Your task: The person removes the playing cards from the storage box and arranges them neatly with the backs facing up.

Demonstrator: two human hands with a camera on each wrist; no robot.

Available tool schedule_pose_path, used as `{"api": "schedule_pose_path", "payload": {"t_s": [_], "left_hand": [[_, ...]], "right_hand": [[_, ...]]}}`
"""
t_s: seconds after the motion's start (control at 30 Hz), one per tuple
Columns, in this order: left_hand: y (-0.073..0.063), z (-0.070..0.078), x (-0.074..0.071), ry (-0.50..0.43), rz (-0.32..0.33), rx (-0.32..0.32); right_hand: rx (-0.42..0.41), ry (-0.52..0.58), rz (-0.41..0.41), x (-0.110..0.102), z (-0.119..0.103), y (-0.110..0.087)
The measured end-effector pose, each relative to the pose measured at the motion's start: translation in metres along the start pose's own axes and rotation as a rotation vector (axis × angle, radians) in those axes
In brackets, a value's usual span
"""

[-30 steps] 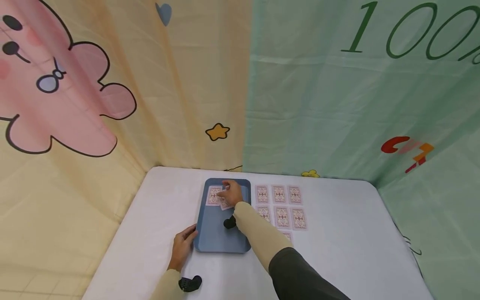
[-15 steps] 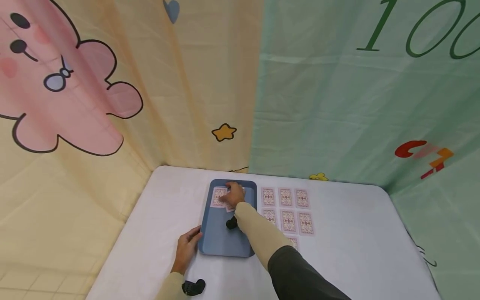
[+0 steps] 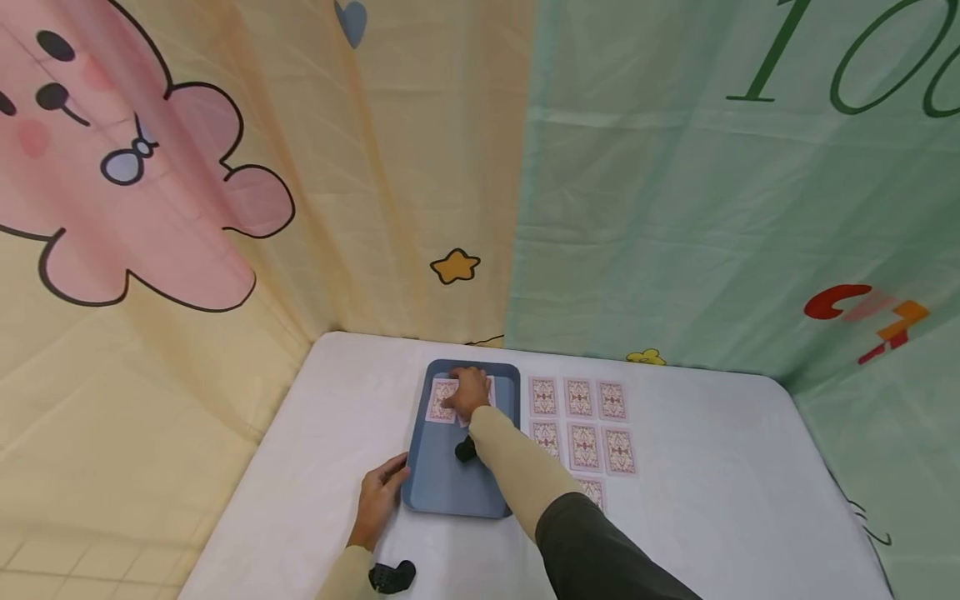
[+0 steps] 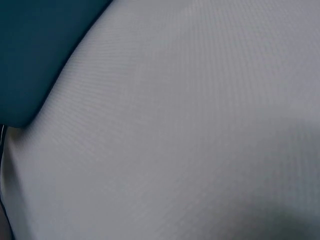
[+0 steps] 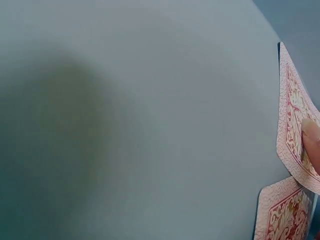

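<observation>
My right hand (image 3: 470, 393) reaches into the far half of the blue tray (image 3: 438, 492), bent over a playing card with a red-and-white patterned back. In the right wrist view its thumb (image 5: 312, 140) lies on that playing card (image 5: 295, 107), whose corner meets a second card (image 5: 287, 212). A face-down card (image 3: 441, 402) lies at the tray's far left, just left of the hand. My left hand (image 3: 378, 500) holds the tray's left rim near the front corner, thumb and fingertips at the edge. The left wrist view has only the tray (image 4: 35, 50) and cloth.
Right of the tray, face-down cards lie in rows on the white table (image 3: 697, 467), including a far card (image 3: 612, 400) and a near card (image 3: 591, 492) partly behind my right sleeve (image 3: 525, 467). Patterned curtains (image 3: 637, 183) hang behind the table.
The card under my right hand sits straighter in the tray, its right part now showing beyond the hand. The left hand stays at the rim. The whole view has shifted slightly.
</observation>
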State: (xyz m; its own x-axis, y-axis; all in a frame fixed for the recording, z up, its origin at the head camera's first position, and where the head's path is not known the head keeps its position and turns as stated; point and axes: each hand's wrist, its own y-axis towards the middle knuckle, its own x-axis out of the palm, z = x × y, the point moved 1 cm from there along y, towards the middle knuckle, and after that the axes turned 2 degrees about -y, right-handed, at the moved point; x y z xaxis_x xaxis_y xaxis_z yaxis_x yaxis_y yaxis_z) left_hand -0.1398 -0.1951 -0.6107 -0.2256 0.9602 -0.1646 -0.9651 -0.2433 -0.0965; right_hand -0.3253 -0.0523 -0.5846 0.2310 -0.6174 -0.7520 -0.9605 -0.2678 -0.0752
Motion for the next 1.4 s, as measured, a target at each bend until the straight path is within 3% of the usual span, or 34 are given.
{"api": "schedule_pose_path", "payload": {"t_s": [0.23,0.6,0.73,0.93,1.07,1.4], "left_hand": [[-0.002,0.001,0.003,0.014,-0.006,0.004],[-0.001,0.000,-0.001,0.047,-0.017,-0.013],[0.000,0.000,-0.003,0.048,-0.021,-0.013],[0.000,-0.003,-0.004,0.057,-0.020,-0.004],[-0.001,-0.004,-0.004,0.070,-0.011,-0.004],[-0.002,0.005,-0.003,0.061,-0.037,-0.033]], "right_hand": [[-0.013,0.014,0.000,-0.005,-0.002,-0.005],[-0.018,0.263,0.014,-0.016,-0.006,-0.018],[-0.046,0.273,0.066,-0.023,-0.002,-0.023],[-0.067,0.374,0.070,-0.042,0.015,-0.038],[-0.038,0.447,0.061,-0.059,0.029,-0.053],[0.001,0.568,0.163,-0.104,0.074,-0.090]]}}
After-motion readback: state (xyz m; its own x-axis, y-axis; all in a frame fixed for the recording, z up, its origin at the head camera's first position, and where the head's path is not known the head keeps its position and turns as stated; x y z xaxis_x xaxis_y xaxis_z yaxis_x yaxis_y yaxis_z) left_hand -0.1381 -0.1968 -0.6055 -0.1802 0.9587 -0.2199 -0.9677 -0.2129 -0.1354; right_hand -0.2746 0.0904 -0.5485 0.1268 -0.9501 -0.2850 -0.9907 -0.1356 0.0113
